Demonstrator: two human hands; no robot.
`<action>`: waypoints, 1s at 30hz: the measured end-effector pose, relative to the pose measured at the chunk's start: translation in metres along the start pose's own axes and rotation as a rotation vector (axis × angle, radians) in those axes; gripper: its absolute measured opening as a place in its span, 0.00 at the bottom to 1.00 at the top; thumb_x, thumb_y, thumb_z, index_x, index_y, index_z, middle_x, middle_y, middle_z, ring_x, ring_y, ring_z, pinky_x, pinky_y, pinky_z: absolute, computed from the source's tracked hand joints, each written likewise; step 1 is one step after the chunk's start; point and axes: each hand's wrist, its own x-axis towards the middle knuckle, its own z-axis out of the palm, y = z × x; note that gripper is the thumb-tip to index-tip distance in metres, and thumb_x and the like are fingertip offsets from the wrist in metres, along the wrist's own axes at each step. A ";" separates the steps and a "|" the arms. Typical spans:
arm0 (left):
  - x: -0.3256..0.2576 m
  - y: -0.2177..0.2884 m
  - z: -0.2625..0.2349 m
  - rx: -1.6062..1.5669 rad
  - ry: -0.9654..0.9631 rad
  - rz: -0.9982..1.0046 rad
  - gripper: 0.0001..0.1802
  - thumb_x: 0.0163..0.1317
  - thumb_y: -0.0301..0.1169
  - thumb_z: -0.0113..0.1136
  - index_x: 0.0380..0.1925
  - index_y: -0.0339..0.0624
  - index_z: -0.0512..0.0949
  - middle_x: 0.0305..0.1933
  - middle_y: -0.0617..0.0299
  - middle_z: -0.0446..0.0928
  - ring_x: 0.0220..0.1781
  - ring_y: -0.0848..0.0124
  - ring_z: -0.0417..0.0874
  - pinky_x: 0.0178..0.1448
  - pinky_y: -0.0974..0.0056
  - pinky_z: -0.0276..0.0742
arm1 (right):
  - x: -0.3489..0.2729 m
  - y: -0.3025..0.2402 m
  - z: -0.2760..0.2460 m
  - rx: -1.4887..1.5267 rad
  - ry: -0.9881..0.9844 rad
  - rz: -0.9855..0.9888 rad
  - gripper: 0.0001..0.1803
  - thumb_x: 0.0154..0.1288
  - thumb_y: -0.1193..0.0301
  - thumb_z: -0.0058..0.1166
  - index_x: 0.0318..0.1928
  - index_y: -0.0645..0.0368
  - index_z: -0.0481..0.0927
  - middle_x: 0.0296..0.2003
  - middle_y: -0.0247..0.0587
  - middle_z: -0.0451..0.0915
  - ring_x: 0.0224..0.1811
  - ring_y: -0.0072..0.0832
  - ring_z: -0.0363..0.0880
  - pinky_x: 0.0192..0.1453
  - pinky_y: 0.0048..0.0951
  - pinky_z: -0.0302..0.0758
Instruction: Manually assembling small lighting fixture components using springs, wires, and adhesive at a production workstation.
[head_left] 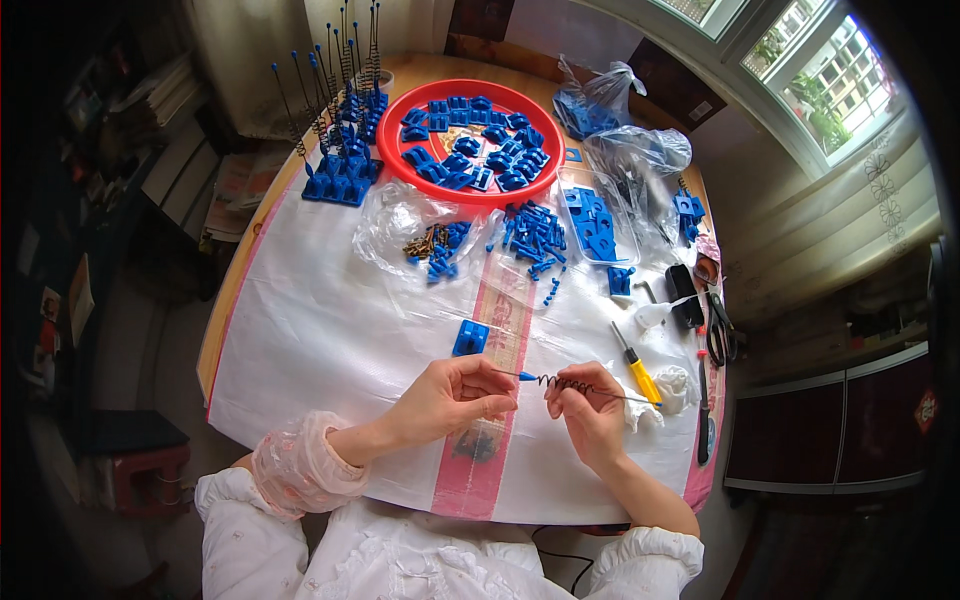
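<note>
A round wooden bench (222, 300) stands by a curved window (800, 70), most of it covered by a white sheet (330, 340) with pink stripes.

Head view: near the lower middle, the left hand (450, 397) pinches the blue-tipped end of a thin coiled spring wire (560, 383), its fingers (497, 385) closed tight on it. The right hand (590, 415) grips the same wire further along, fingers (556, 403) curled shut around the coil; the straight tail runs off to the right. The wire hangs just above the sheet, between the two hands.

Just beyond the left hand lies a single blue clip (470, 337). Right of the right hand rest a yellow screwdriver (638, 368) and a white cloth (676, 387); scissors (718, 330) lie near the bench's right edge.

Farther back sits a red tray (395, 150) filled with blue parts. Left of it stand finished blue clips with upright wires (335, 120). Clear bags (640, 150) and a loose pile of blue pieces (530, 235) lie between tray and hands
</note>
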 end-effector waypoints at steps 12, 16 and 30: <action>0.003 -0.002 -0.005 0.000 0.185 0.151 0.07 0.66 0.22 0.64 0.43 0.34 0.79 0.40 0.57 0.85 0.41 0.75 0.86 0.46 0.70 0.83 | 0.002 -0.005 0.003 0.158 -0.016 0.144 0.14 0.71 0.77 0.52 0.54 0.67 0.75 0.41 0.52 0.80 0.38 0.28 0.80 0.46 0.28 0.74; -0.002 0.003 -0.002 0.285 0.219 0.131 0.04 0.67 0.23 0.63 0.39 0.35 0.80 0.35 0.60 0.85 0.35 0.79 0.85 0.40 0.73 0.80 | 0.005 -0.008 -0.001 0.142 -0.007 0.231 0.15 0.72 0.76 0.51 0.56 0.67 0.73 0.42 0.53 0.80 0.38 0.26 0.80 0.46 0.27 0.75; -0.004 0.005 -0.002 0.538 0.435 0.169 0.05 0.65 0.26 0.64 0.32 0.37 0.83 0.25 0.67 0.84 0.23 0.88 0.75 0.26 0.77 0.66 | 0.007 -0.022 0.000 -0.135 -0.514 0.608 0.08 0.74 0.71 0.55 0.41 0.64 0.78 0.40 0.35 0.82 0.40 0.21 0.77 0.49 0.24 0.75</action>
